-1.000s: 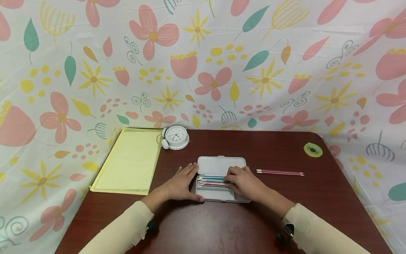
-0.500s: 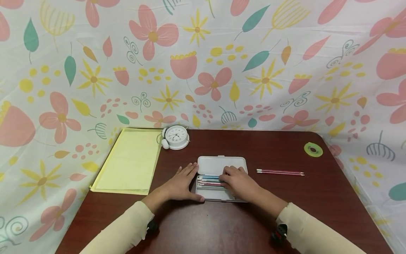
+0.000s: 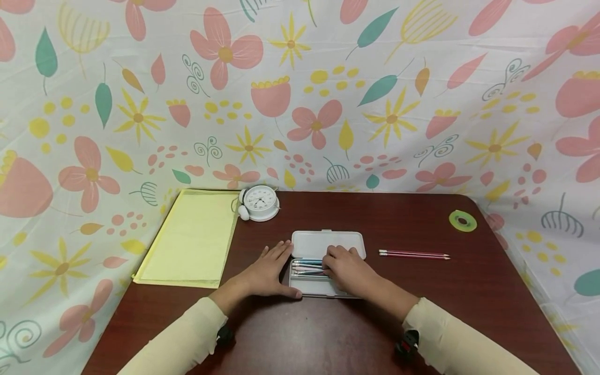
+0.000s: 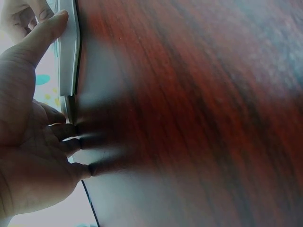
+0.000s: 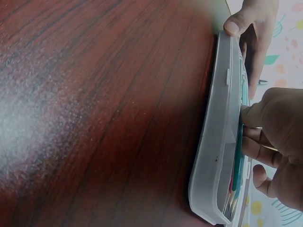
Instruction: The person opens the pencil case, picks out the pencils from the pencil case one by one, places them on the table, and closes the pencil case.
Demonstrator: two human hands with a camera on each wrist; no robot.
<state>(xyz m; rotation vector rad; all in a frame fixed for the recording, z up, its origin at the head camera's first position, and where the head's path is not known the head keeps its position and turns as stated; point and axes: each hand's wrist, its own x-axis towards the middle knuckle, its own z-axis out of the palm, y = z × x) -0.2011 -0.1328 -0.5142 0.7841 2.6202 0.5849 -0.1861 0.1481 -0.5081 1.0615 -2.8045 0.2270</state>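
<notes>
A whitish pencil case (image 3: 309,286) lies unfolded on the table, its lid (image 3: 323,242) toward the back. Several pencils (image 3: 307,264) fill its rear part. My left hand (image 3: 264,273) steadies the case at its left end, fingers spread, thumb along the near corner. Inside the right half, my right hand (image 3: 351,271) bends over the pencils and covers their right ends in the head view. The right wrist view shows its thumb and fingertips pinching a teal pencil (image 5: 238,165), whose lower end lies by other sharpened tips in the case.
Two dark pink pencils (image 3: 414,254) lie right of the case. Farther right is a green tape roll (image 3: 462,221). A white alarm clock (image 3: 260,203) stands at the back, beside a yellow mesh folder (image 3: 192,239). A flowered cloth (image 3: 300,104) hangs behind the table (image 3: 300,333).
My right hand has slid left over the pencils. The pink pencil seen among them earlier no longer shows, and a dark bluish one lies across there. My left hand stays put.
</notes>
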